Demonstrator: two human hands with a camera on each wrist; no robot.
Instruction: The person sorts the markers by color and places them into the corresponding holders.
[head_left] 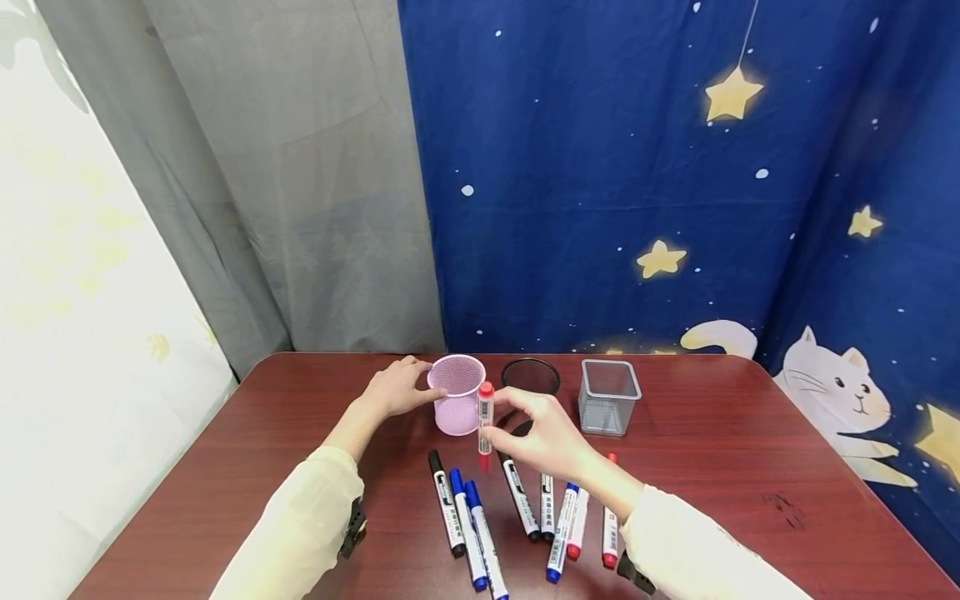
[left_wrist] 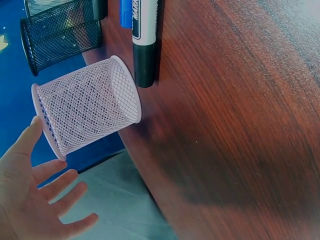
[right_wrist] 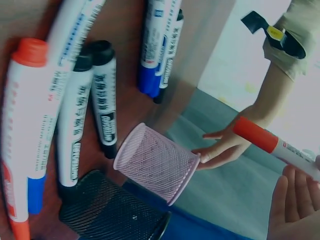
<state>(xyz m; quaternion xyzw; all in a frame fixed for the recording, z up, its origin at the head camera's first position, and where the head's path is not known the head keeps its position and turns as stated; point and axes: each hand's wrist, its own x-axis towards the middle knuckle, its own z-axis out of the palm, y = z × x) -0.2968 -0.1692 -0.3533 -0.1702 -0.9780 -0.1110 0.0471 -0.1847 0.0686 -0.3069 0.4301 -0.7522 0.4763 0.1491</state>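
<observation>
My left hand [head_left: 393,387] is at the left side of a pink mesh pen holder [head_left: 457,415], which stands upright. Its thumb touches the rim, and the other fingers [left_wrist: 67,202] spread out, fairly straight, in the left wrist view. With thumb and fingertips my right hand [head_left: 543,429] pinches a red marker [head_left: 486,417], held upright above the table just right of the pink holder. A round black mesh pen holder [head_left: 531,362] stands behind that hand, partly hidden by it.
A square grey mesh pen holder [head_left: 609,400] stands at the right. Along the front of the dark red table [head_left: 697,467] lie black markers [head_left: 447,504], blue markers [head_left: 486,542] and red markers [head_left: 609,533]. Curtains hang behind the table.
</observation>
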